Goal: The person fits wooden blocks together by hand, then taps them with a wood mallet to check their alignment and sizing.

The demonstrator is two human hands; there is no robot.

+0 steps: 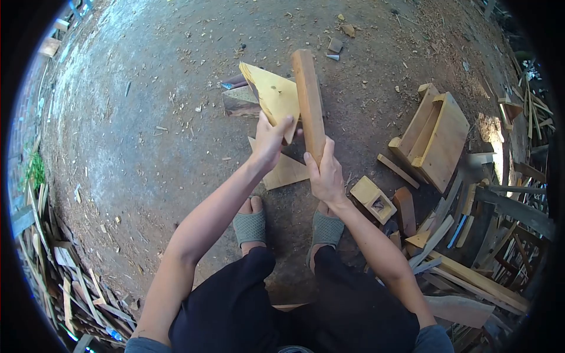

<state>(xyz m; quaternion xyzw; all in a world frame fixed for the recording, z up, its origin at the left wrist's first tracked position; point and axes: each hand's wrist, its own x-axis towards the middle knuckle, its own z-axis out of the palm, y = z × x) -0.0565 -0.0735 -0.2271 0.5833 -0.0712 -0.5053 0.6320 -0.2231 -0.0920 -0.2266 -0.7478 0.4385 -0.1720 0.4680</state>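
My left hand (272, 140) is closed on the lower corner of a pale yellow, roughly triangular wooden board (273, 91), its thumb lying across the face. Two small dark marks show on that face. In my right hand (326, 175) is a long brown wooden bar (308, 100), gripped at its lower end and pointing away from me. The bar's side overlaps the board's right edge in this view. Under them on the ground is a wood block (240, 103), partly hidden by the board. A second triangular board (288, 172) lies between my hands and my feet.
A box-like wooden piece (441, 141) stands on the right, near a small block with a square hole (373, 199). Scrap timber (471, 282) is piled at lower right, more sticks (76, 288) at lower left. Wood chips litter the dirt ground (176, 88).
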